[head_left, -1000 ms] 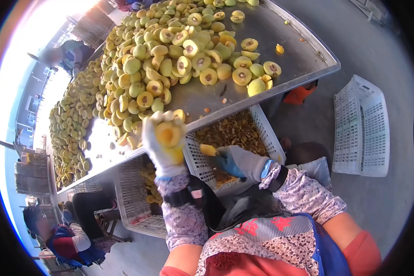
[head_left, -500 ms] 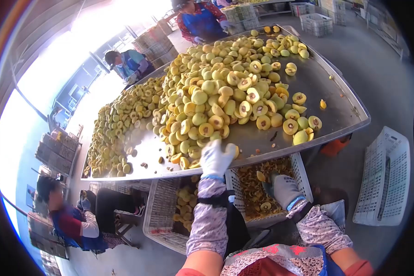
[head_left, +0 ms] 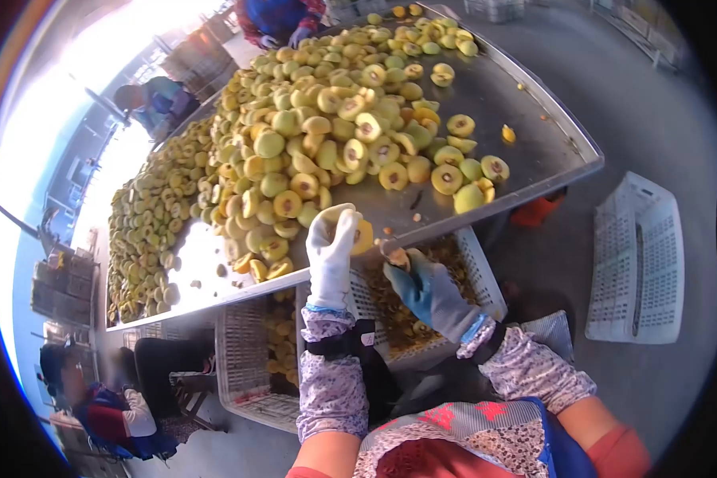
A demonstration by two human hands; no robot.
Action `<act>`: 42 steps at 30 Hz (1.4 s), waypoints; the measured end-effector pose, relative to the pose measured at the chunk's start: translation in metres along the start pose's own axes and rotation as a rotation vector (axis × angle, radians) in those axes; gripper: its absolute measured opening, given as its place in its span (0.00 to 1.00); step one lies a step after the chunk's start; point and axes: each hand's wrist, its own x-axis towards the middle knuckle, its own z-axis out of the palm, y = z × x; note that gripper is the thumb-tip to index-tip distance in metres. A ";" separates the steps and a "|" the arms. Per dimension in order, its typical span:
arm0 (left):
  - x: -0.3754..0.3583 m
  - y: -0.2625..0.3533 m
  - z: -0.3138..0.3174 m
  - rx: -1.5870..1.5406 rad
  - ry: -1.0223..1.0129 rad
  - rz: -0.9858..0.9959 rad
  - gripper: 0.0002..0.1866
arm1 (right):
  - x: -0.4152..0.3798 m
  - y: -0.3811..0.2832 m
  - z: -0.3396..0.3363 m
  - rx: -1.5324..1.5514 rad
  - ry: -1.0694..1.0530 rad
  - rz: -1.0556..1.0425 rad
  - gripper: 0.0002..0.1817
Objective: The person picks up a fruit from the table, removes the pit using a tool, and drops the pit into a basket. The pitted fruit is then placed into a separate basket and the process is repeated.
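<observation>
My left hand (head_left: 332, 243), in a white glove, is closed on a yellow peach half (head_left: 362, 237) at the near edge of the metal table. Just to its right, my right hand (head_left: 432, 293), in a grey and blue glove, is closed with a small brownish piece (head_left: 397, 258) at its fingertips; what it grips is not clear. Beyond both hands lies a big heap of halved yellow-green peaches (head_left: 295, 135). Below my right hand stands a white crate (head_left: 486, 275) with brownish scraps in it.
A second crate (head_left: 243, 362) with peach pieces stands under the table edge (head_left: 454, 221), to the left. An upright white crate (head_left: 637, 263) is on the floor at right. One co-worker (head_left: 111, 398) sits at lower left; two others work at the table's far sides.
My left hand has come back from the heap's edge with a peach half. My right hand has risen from over the scrap crate towards it. The view has shifted right and down.
</observation>
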 end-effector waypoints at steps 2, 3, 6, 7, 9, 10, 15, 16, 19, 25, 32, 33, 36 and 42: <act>-0.012 -0.002 0.013 -0.101 -0.009 -0.009 0.15 | -0.003 -0.005 0.000 0.077 -0.034 0.058 0.17; -0.019 0.000 0.017 -0.170 -0.033 0.000 0.17 | -0.002 -0.001 0.002 0.136 -0.047 0.069 0.17; -0.027 -0.005 0.029 -0.319 -0.066 -0.009 0.24 | 0.000 0.004 0.003 0.142 -0.073 0.090 0.17; -0.036 0.005 0.042 -0.444 -0.019 -0.120 0.23 | -0.001 0.010 0.007 0.117 -0.067 0.077 0.17; -0.041 0.012 0.050 -0.582 0.082 -0.281 0.24 | -0.001 0.006 0.002 0.021 -0.090 0.107 0.14; -0.039 0.011 0.050 -0.582 0.082 -0.290 0.24 | -0.001 0.004 0.000 0.019 -0.090 0.116 0.14; -0.030 0.009 0.044 -0.634 0.146 -0.220 0.24 | -0.002 -0.005 -0.001 0.079 -0.121 0.110 0.17; -0.032 0.011 0.045 -0.620 0.153 -0.212 0.24 | -0.002 -0.006 -0.001 0.079 -0.122 0.113 0.17; -0.038 0.014 0.051 -0.595 0.166 -0.215 0.23 | 0.000 -0.008 -0.002 0.003 -0.217 0.247 0.17; -0.041 0.002 0.055 -0.526 0.160 -0.205 0.20 | -0.005 0.004 0.010 0.176 -0.212 0.250 0.21; -0.044 -0.004 0.051 -0.474 0.155 -0.159 0.17 | -0.007 -0.001 0.008 0.263 -0.320 0.382 0.23; -0.044 0.000 0.045 -0.348 0.104 -0.183 0.16 | -0.008 0.000 0.009 0.259 -0.335 0.399 0.24; -0.045 0.006 0.045 -0.223 0.054 -0.224 0.15 | -0.016 -0.002 0.012 0.363 -0.287 0.387 0.27; -0.042 0.008 0.038 -0.111 -0.032 -0.244 0.17 | -0.020 0.001 0.014 0.362 -0.368 0.488 0.30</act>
